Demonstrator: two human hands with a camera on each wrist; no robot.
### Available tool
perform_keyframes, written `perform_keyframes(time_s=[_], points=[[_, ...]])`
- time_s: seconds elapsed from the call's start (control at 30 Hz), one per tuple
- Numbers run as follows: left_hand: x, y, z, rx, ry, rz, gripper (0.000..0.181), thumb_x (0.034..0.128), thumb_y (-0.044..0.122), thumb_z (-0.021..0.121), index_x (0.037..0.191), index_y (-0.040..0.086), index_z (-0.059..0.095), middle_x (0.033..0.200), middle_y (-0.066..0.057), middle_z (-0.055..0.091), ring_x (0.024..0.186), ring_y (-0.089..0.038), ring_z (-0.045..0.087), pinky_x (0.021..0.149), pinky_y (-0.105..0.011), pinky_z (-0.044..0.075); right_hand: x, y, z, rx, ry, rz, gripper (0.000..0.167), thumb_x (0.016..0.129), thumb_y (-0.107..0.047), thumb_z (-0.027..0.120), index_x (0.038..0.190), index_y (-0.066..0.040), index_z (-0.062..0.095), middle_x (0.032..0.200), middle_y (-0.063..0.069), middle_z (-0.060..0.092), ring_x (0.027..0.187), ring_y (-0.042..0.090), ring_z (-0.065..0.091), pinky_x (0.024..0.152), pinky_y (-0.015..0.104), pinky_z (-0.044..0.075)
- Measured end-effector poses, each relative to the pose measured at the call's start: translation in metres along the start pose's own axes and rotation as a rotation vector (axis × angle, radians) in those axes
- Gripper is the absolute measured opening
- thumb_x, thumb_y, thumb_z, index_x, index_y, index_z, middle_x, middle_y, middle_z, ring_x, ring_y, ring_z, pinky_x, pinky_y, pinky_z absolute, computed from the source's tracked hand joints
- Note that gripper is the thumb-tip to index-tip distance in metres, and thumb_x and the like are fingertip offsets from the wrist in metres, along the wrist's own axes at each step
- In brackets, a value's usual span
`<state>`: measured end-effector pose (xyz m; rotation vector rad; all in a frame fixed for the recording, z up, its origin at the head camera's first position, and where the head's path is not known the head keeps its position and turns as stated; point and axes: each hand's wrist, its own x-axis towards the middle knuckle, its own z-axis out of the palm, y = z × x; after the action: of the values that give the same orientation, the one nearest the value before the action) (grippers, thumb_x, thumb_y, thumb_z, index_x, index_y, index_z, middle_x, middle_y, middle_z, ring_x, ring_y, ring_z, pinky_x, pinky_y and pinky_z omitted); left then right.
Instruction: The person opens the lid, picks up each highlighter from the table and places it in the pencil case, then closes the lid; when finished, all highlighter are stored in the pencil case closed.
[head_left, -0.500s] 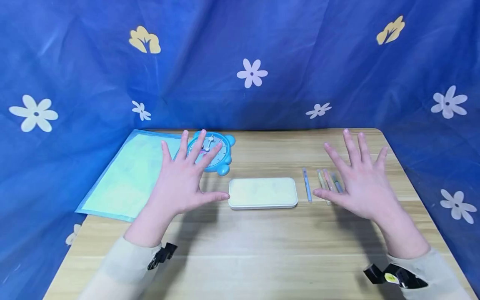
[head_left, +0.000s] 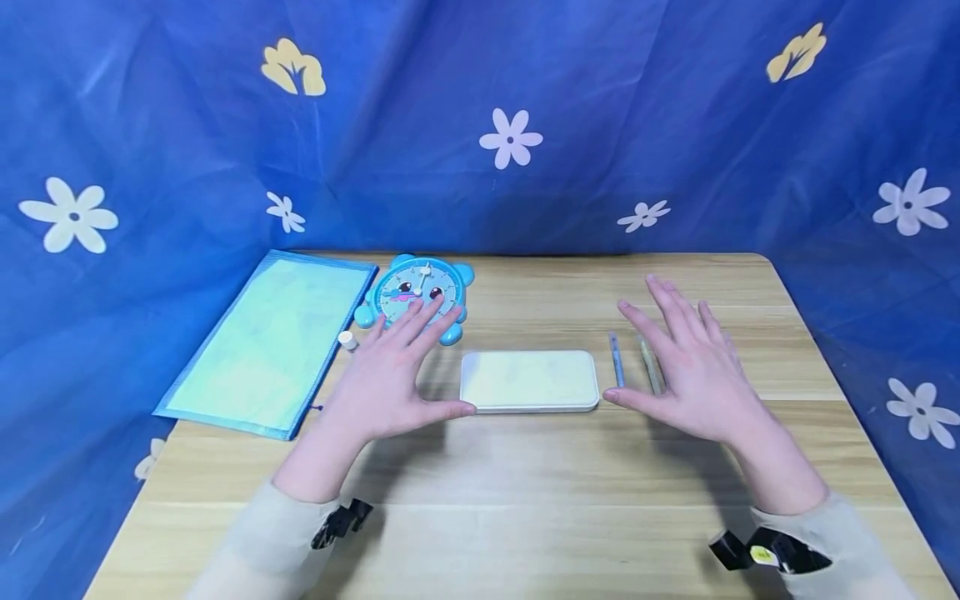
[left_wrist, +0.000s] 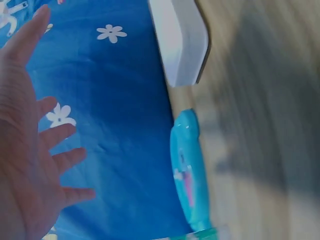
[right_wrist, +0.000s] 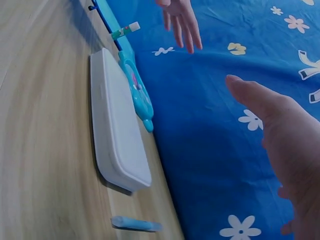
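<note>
Between raised left hand [head_left: 386, 383] and raised right hand [head_left: 693, 379], flat white rounded-rectangular case [head_left: 528, 381]; fingers apart, thumbs inward (slim blue pen [head_left: 617, 360] near right hand).

Seeing a white, round-cornered case [head_left: 529, 381] lying flat and closed on the counter [head_left: 525, 475], stretching left to right, just beside a slim blue pen [head_left: 617, 360].

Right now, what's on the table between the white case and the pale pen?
A blue pen lies between the white case and the pale pen in the head view.
</note>
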<state>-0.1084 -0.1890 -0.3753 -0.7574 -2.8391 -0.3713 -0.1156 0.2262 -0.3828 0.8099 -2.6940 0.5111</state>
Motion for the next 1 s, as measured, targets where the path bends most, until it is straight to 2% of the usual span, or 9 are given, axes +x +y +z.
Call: perform_keyframes(time_s=[0.13,0.23,0.4,0.53,0.73,1.0], points=[[-0.001,0.001,0.011,-0.124,0.018,0.001,0.124,0.0702,0.087,0.075,0.170,0.036,0.022,0.173,0.004,0.027,0.157,-0.030,0.028,0.120,-0.066,0.030,0.001,0.001,0.009,0.103,-0.009,-0.009,0.102,0.079,-0.060,0.087,0.163,-0.022,0.044,0.175,0.004,0.020,0.153,0.044,0.030,0.115,0.075,0.026],[-0.002,0.002,0.019,-0.224,0.004,-0.009,0.127,0.0706,0.081,0.081,0.171,0.033,0.020,0.173,0.002,0.028,0.157,-0.029,0.030,0.120,-0.061,0.034,0.002,0.002,0.015,0.182,-0.029,-0.014,0.100,0.080,-0.055,0.089,0.163,-0.021,0.044,0.174,0.002,0.024,0.152,0.042,0.032,0.112,0.075,0.030],[-0.005,0.006,0.034,-0.363,-0.073,-0.115,0.134,0.0690,0.070,0.091,0.171,0.035,0.011,0.174,-0.001,0.025,0.155,-0.030,0.031,0.121,-0.056,0.035,0.002,0.001,0.022,0.281,-0.069,-0.002,0.099,0.082,-0.052,0.089,0.164,-0.026,0.041,0.172,-0.003,0.028,0.153,0.034,0.033,0.112,0.072,0.035],[-0.004,0.006,0.048,-0.446,-0.123,-0.196,0.136,0.0675,0.063,0.095,0.172,0.027,0.015,0.173,-0.003,0.027,0.154,-0.034,0.033,0.122,-0.057,0.032,0.002,0.001,0.025,0.330,-0.094,0.009,0.097,0.085,-0.050,0.088,0.165,-0.028,0.038,0.171,-0.006,0.029,0.154,0.031,0.033,0.115,0.066,0.037],[0.000,0.001,0.064,-0.500,-0.160,-0.235,0.137,0.0630,0.066,0.096,0.168,0.011,0.028,0.171,-0.010,0.032,0.156,-0.036,0.029,0.124,-0.057,0.026,0.002,0.002,0.029,0.346,-0.106,0.005,0.094,0.087,-0.049,0.087,0.165,-0.026,0.040,0.171,-0.003,0.032,0.154,0.029,0.033,0.117,0.063,0.036],[0.003,-0.005,0.076,-0.522,-0.228,-0.233,0.133,0.0653,0.047,0.102,0.167,0.003,0.028,0.169,-0.014,0.034,0.155,-0.037,0.029,0.125,-0.054,0.025,0.002,0.003,0.033,0.370,-0.122,-0.010,0.095,0.087,-0.048,0.087,0.165,-0.024,0.040,0.170,-0.001,0.034,0.153,0.030,0.034,0.117,0.066,0.033]])
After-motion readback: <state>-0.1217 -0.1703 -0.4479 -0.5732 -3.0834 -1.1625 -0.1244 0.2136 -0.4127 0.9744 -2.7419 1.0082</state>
